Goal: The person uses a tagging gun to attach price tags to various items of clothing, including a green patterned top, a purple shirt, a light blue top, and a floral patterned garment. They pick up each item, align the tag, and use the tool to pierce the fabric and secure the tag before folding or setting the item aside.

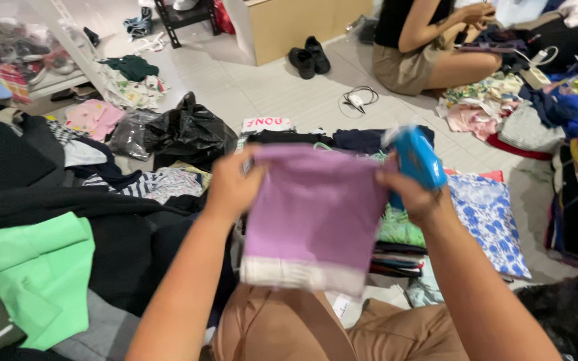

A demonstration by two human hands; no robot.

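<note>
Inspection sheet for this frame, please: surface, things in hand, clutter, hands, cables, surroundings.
Surface: pale tiled floor, mostly covered in clothes.
Things in hand: purple garment held up; blue handheld device.
Clutter: black plastic bag, green garment, blue floral cloth, folded stack.
Hands: left hand grips the garment's top corner; right hand grips garment and device.
Cables: white cable on the floor.
Surroundings: another person sitting, black shoes.

Both hands hold purple garment (312, 214) — right hand (413, 194) grips blue tool (417, 157)
</note>
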